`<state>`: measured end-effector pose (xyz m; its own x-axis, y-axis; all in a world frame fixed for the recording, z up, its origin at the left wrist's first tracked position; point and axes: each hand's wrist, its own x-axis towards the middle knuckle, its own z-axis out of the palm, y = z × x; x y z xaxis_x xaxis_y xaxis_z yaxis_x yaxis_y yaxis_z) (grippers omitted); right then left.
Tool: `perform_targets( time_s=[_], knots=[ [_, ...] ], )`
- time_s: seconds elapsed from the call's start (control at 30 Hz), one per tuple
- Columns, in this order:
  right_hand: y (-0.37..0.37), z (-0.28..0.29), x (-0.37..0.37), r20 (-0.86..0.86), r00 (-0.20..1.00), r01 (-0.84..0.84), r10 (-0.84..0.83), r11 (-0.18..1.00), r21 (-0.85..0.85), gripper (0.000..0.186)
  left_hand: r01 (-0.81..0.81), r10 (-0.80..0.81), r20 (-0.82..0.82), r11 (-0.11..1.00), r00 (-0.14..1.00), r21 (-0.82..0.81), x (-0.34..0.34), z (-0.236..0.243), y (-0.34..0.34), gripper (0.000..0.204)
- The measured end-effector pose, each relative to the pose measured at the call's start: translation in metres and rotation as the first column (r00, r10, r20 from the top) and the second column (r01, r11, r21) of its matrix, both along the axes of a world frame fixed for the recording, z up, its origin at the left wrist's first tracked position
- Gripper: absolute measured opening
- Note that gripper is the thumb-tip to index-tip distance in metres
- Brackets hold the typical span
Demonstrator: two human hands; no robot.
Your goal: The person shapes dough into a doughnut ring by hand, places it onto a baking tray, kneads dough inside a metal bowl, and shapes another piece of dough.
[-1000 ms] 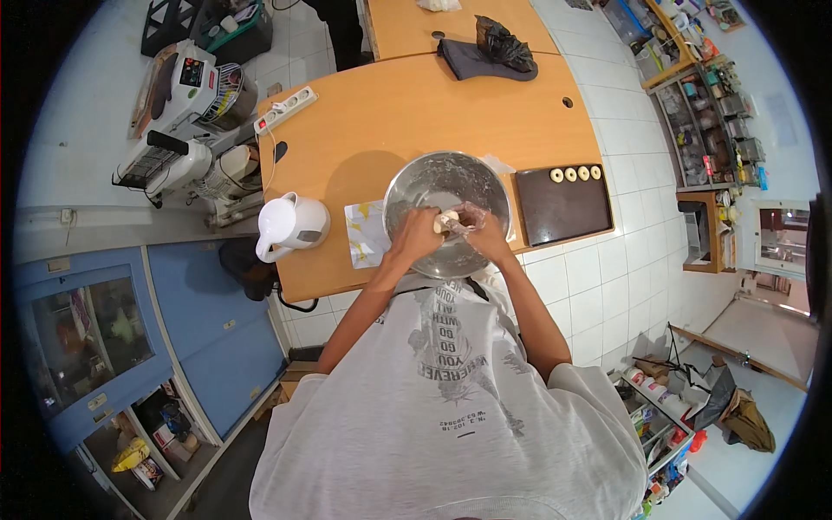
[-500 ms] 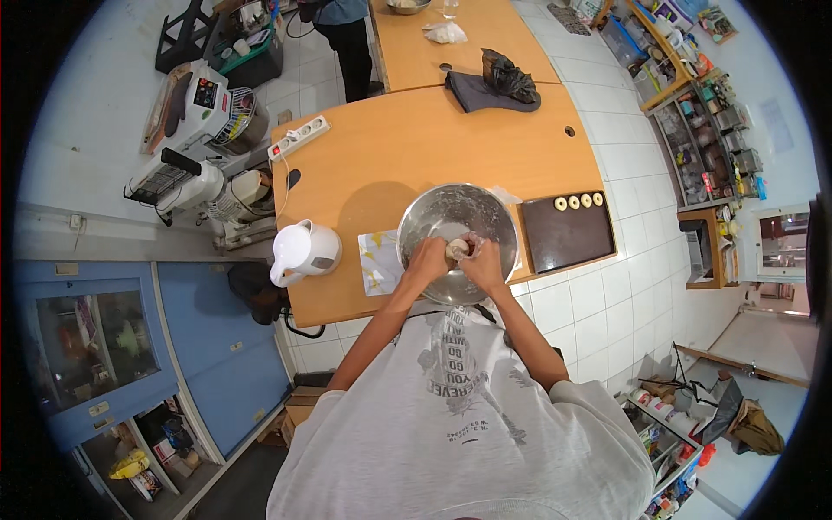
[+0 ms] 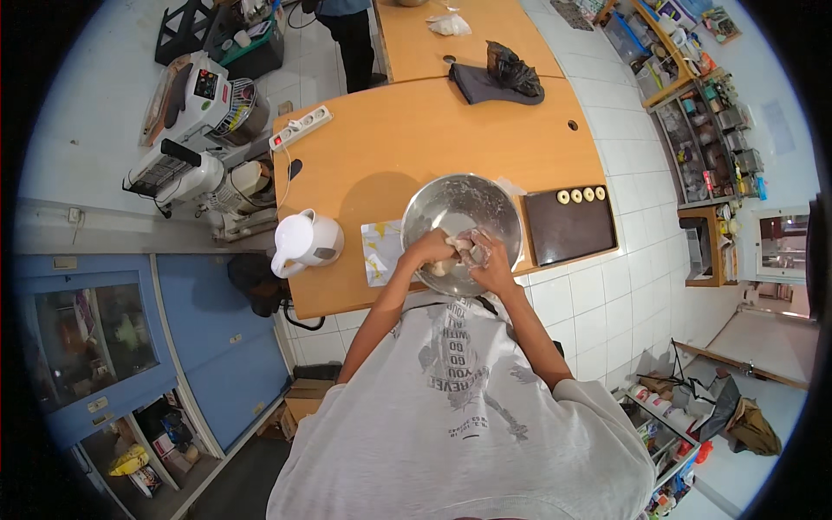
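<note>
Both my hands are inside a large steel bowl (image 3: 462, 192) at the table's near edge. Pale dough (image 3: 444, 265) shows under and between them. My left hand (image 3: 427, 249) is closed on a piece of it, fingers curled inward. Opposite it, my right hand (image 3: 490, 263) has bent, flour-dusted fingers gripping dough at the bowl's middle. The fingers partly hide how much each hand holds. To the right of the bowl lies a dark baking tray (image 3: 570, 232), with several small ring-shaped dough pieces (image 3: 576, 197) in a row along its far edge.
Left of the bowl are a patterned white sheet (image 3: 381, 253) and a white electric kettle (image 3: 306, 242). A power strip (image 3: 300, 127) lies at the table's left edge. Farther back sit a dark cloth (image 3: 485, 87) and a black plastic bag (image 3: 511, 71). A person (image 3: 353, 43) stands beyond the table.
My hands have moved slightly apart, and the right hand's fingers have opened out more. The dough, earlier a rounded lump between my fingertips, now shows lower by the left hand and between the hands.
</note>
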<state>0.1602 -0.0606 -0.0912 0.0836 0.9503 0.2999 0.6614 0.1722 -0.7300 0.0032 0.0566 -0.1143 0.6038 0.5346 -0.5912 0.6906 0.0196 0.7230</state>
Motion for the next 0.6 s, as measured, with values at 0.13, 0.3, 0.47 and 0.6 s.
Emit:
perform_targets(
  time_s=[0.13,0.3,0.47,0.6],
  knots=[
    [0.002,0.027,-0.005,-0.367,0.930,-0.068,-0.024,0.970,-0.235,0.044,0.040,-0.040,0.011,0.999,0.999,-0.025,-0.011,-0.005,0.004,0.043],
    [0.006,0.034,-0.004,-0.251,0.968,-0.005,-0.024,0.993,-0.118,0.058,-0.016,-0.003,0.143,0.991,0.990,0.130,-0.017,0.013,-0.001,0.050],
    [0.010,0.032,0.009,-0.570,0.821,-0.146,-0.031,0.954,-0.262,0.060,-0.061,0.037,0.166,0.987,0.985,0.147,-0.016,0.023,-0.010,0.066],
    [0.016,0.029,0.007,-0.375,0.927,-0.174,0.000,0.886,-0.429,0.042,-0.067,0.044,0.190,0.991,0.981,0.114,-0.017,0.010,-0.013,0.076]
  ],
)
